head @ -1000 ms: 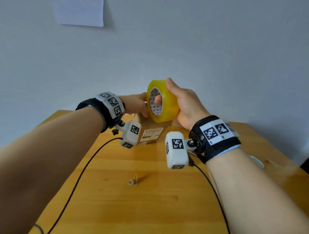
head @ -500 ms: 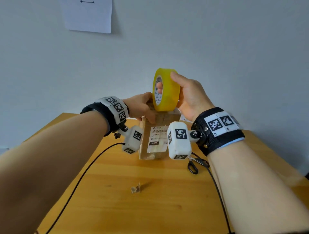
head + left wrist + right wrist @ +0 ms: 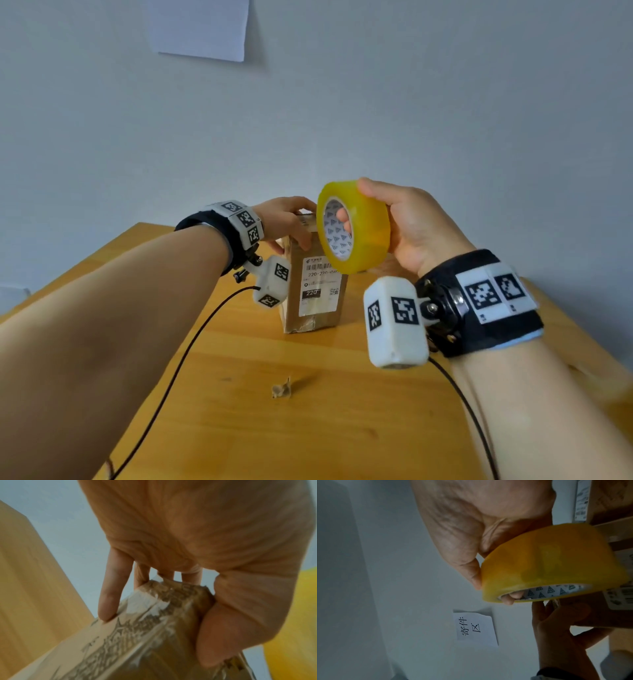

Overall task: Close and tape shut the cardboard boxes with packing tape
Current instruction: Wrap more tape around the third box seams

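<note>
A wooden table (image 3: 342, 428) with a warm yellow-brown grain fills the lower half of the head view. A small crumpled brownish scrap (image 3: 282, 390) lies on it just below the centre of the frame and casts a short shadow to its right. A pale blue-grey wall (image 3: 411, 102) takes up the whole upper half. A white sheet of paper (image 3: 200, 29) is stuck to the wall at the upper left, its top cut off by the frame edge. In the right wrist view the sheet sits at lower centre, turned sideways, and bears three handwritten black characters.
</note>
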`<state>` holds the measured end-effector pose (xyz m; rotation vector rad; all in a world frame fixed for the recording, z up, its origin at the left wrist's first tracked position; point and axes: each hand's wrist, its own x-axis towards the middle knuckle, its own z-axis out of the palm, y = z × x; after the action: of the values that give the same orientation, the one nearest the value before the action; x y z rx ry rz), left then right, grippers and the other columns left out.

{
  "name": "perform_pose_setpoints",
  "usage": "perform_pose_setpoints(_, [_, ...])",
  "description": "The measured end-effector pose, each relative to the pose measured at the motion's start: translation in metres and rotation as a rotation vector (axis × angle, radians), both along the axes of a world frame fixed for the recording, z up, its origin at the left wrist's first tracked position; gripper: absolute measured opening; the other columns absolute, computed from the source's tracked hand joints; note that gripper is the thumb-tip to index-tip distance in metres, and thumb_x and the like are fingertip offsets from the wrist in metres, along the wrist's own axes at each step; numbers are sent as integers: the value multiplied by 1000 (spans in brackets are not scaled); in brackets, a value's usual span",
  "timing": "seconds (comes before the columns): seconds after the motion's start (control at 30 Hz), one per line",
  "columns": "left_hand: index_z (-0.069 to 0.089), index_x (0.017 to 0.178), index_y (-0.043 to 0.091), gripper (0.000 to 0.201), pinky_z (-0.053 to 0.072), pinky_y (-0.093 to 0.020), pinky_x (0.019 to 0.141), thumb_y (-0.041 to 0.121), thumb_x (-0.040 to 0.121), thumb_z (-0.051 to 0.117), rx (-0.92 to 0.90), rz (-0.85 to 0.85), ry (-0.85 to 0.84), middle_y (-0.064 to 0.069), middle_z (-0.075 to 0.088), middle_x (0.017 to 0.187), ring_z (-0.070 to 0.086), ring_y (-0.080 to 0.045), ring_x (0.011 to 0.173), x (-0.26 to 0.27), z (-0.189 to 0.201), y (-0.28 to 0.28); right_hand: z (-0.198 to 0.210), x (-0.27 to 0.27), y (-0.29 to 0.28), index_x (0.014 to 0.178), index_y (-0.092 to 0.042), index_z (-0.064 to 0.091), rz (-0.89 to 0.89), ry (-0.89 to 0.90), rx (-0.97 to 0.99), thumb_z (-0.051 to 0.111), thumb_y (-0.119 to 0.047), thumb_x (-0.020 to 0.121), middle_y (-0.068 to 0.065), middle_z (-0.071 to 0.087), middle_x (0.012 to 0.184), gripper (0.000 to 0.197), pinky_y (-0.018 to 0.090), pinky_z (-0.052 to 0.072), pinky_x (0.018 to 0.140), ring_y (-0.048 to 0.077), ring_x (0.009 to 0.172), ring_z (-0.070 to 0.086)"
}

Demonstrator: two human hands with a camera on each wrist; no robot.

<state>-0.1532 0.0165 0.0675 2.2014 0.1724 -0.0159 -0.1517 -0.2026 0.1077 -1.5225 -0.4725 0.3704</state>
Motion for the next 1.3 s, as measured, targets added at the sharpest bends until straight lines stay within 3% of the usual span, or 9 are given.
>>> perform_pose_setpoints(0.23, [56,136,38,68,61,-44,76,5,78,73,-86,85,-18,-2,57,126,59,-24,108,2,-3,11,-14,-2,-10,101,-2,76,-9,29,-63,66,-36,97,16,79,94,35,41,61,83,23,78,75])
perform_pose_setpoints(0.37, [58,135,38,65,61,-43,74,6,79,73,-125,109,-25,-3,59,124,60,-24,105,5,-5,13,-30,-2,-9,105,-2,75,-4,54,-90,65,-36,97,16,79,95,36,38,61,76,23,78,75])
perform_pose_setpoints(0.5, [59,134,37,63,61,-40,69,6,81,71,-145,114,-31,-3,57,126,58,-23,107,7,-7,15,-41,1,-8,106,-1,76,-4,64,-85,65,-36,97,16,79,95,37,41,61,82,25,81,75])
perform_pose_setpoints(0.8, [52,139,40,62,59,-48,82,13,86,67,-52,86,-54,6,45,138,49,-26,122,15,-13,12,-56,9,-9,105,-3,76,6,72,-79,64,-32,98,16,79,94,32,36,61,71,24,79,75])
perform_pose_setpoints(0.87, [43,146,41,63,47,-51,100,22,90,64,60,73,-75,9,34,151,39,-27,134,18,-16,10,-63,9,-8,102,-8,76,-12,99,-70,62,-32,99,16,79,94,28,40,60,77,24,80,75])
perform_pose_setpoints(0.93, [34,151,41,62,21,-55,118,34,95,58,256,41,-88,10,16,163,15,-30,150,19,-19,9,-72,9,-6,103,-9,75,-29,134,-72,62,-31,100,15,79,96,26,45,59,87,26,84,76])
perform_pose_setpoints(1.0, [27,154,39,60,5,-54,121,38,98,51,465,-11,-109,13,8,165,-3,-25,153,18,-19,7,-81,8,-2,108,-9,75,-27,186,-80,63,-32,99,15,79,100,27,50,57,97,28,94,76])
perform_pose_setpoints(1.2, [48,140,47,48,38,-35,110,21,100,48,341,-49,-209,7,53,144,50,-16,128,14,-12,4,-76,8,-3,114,-14,72,16,166,22,62,-37,99,10,79,101,29,52,55,98,27,98,75])
perform_pose_setpoints(1.3, [55,136,40,45,51,-39,84,15,101,47,122,-48,-224,-5,67,123,59,-22,98,18,-4,4,-54,13,-10,117,-9,72,83,106,162,61,-35,97,12,76,95,34,42,61,82,23,86,74])
